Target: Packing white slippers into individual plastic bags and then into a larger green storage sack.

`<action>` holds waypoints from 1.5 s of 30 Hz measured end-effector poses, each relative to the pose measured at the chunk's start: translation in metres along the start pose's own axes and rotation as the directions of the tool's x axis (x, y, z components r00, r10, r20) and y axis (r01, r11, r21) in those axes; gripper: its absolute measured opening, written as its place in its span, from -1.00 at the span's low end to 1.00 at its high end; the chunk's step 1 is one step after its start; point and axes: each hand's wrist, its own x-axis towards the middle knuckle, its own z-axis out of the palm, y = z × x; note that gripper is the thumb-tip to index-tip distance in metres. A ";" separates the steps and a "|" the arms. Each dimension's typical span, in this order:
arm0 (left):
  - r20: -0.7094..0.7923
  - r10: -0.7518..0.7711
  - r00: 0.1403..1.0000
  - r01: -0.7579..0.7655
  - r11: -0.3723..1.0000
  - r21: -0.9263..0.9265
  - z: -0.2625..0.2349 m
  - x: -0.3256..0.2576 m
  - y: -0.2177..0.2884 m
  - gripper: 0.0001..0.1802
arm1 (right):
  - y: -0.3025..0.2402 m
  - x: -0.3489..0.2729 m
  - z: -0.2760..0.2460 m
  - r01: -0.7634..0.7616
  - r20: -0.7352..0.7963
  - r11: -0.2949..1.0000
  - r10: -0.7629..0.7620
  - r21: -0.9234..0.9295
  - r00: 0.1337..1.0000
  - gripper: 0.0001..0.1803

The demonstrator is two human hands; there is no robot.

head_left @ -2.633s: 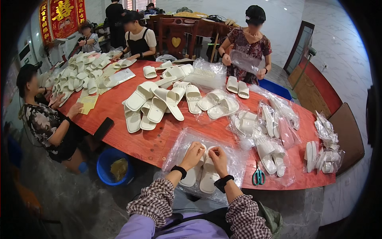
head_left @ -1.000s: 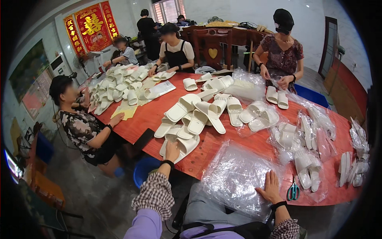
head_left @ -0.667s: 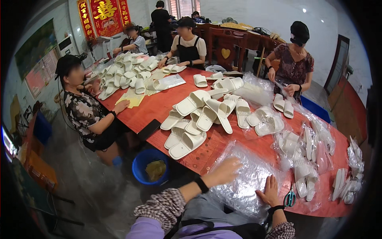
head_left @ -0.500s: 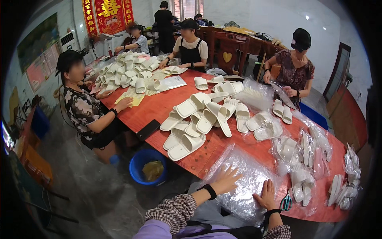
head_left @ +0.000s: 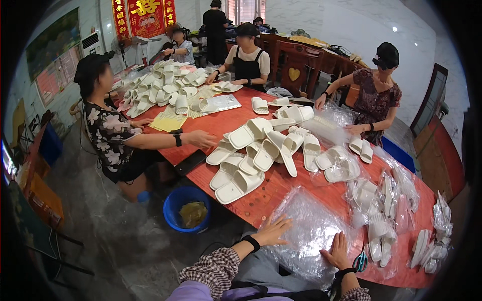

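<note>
A stack of clear plastic bags (head_left: 306, 215) lies at the near edge of the red table, its surface wrinkled and shiny. My left hand (head_left: 272, 231) is at the bags' left side, palm down, fingers spread. On their right side lies my right hand (head_left: 337, 251), flat and open, the thumb apart from the fingers. Neither hand grips anything. Teal-handled scissors (head_left: 360, 261) rest just right of my right hand. Beyond the bags is a pile of white slippers (head_left: 253, 148). Slippers in clear bags (head_left: 381, 233) lie to the right.
Around the red table (head_left: 251, 210) several people work; one at the left reaches a hand (head_left: 200, 139) toward the near slippers. A blue bucket (head_left: 186, 208) stands on the floor at the left. A dark phone-like slab (head_left: 191, 161) lies at the table edge. A larger slipper heap (head_left: 160, 85) is farther back.
My left hand has slid slightly left and nearer to me on the bags. The person at the left has stretched an arm toward the slippers. The person at the right has shifted the plastic.
</note>
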 end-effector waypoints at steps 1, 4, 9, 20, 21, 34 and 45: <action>-0.035 0.010 0.999 -0.011 0.999 -0.030 -0.001 -0.001 0.000 -0.24 | 0.000 0.001 -0.002 0.001 0.003 1.000 -0.001 -0.001 1.000 0.20; -0.089 0.000 0.996 -0.006 0.997 -0.073 -0.007 -0.002 0.003 -0.30 | 0.001 0.002 -0.010 0.036 0.074 0.999 -0.036 0.003 0.997 0.24; -0.049 -0.109 0.993 0.109 0.994 -0.004 -0.036 0.011 0.022 -0.39 | 0.020 0.009 -0.036 0.138 0.161 0.989 -0.128 -0.051 0.979 0.24; -0.041 -0.050 0.998 0.054 0.993 0.102 -0.013 -0.013 0.011 -0.02 | -0.129 0.111 -0.128 0.488 0.275 0.835 -0.546 0.255 0.791 -0.29; -0.012 -0.101 0.995 0.102 0.987 0.122 -0.024 -0.013 0.016 0.01 | -0.131 0.124 -0.106 0.468 0.304 0.808 -0.574 0.357 0.760 -0.23; 0.151 0.032 0.988 -0.050 0.991 0.123 -0.032 -0.045 0.007 -0.15 | -0.082 0.123 0.001 0.568 0.081 0.818 -0.562 -0.094 0.823 0.02; 0.393 0.149 0.907 0.026 0.914 -0.405 -0.153 0.004 -0.046 -0.41 | -0.087 0.119 -0.005 0.540 0.050 0.839 -0.538 -0.070 0.841 -0.01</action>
